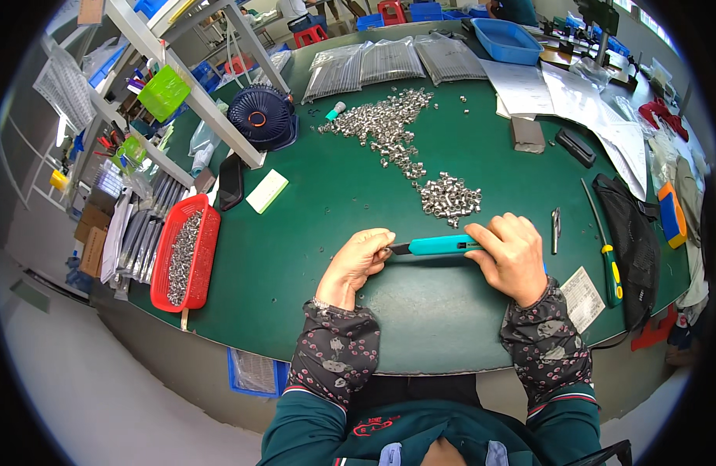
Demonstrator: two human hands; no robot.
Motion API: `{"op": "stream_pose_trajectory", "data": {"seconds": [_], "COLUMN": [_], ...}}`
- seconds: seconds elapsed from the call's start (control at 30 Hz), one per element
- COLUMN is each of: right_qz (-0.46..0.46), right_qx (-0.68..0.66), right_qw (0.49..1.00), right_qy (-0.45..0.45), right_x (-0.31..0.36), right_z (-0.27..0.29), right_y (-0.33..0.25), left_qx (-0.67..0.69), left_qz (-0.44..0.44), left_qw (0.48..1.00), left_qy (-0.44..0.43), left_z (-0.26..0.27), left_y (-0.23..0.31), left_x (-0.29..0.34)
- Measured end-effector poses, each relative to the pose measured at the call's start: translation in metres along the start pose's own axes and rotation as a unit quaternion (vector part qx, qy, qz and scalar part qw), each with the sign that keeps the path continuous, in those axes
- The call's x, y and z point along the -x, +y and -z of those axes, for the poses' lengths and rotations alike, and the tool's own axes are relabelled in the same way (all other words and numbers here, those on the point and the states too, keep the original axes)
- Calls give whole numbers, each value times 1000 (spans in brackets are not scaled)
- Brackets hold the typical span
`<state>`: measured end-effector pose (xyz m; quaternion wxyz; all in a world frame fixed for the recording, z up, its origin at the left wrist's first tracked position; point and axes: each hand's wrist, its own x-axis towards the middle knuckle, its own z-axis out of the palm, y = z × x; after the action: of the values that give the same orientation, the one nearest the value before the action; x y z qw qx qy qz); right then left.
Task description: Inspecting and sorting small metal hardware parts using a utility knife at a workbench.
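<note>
My right hand (509,256) is wrapped round the teal handle of a utility knife (439,245). The knife lies level above the near part of the green table, its dark tip pointing left. At that tip my left hand (356,262) is closed in a pinch on a small metal part (386,249), mostly covered by the fingers. Just beyond the knife sits a small heap of short silvery metal sleeves (451,196). A larger spread of the same sleeves (385,124) trails away toward the far side.
A red basket (210,248) of small metal pieces stands at the left edge, near a phone (231,182) and a dark fan (262,116). Bagged rods (393,60) and a blue tub (507,40) line the back. To the right lie a screwdriver (613,276) and a black pouch (634,248).
</note>
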<state>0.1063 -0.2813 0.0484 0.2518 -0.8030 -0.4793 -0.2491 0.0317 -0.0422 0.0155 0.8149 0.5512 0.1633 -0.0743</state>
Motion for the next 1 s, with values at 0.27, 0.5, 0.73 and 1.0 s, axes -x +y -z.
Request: {"op": "stream_pose_trajectory", "data": {"seconds": [0.27,0.5,0.73,1.0], "right_qz": [-39,-174,-230,-283], "right_qx": [-58,-208,-266,-342], "right_qw": [998,962,933,887], "right_qy": [3,-43,-75,-126], "right_x": [1,8,9,10], "right_z": [1,-9,-16,-17], "right_y": [2,4,5,7], "left_qx": [46,164,118,77], "left_qz": [-65,-164,-208,-244], "left_qw": [997,971,971,967], "left_qy": [-2,-49,-30,5], "left_z": [1,1,0,-7], "left_y": [-5,-8,-7,-8], "left_x": [-3,-6,-8,-8]}}
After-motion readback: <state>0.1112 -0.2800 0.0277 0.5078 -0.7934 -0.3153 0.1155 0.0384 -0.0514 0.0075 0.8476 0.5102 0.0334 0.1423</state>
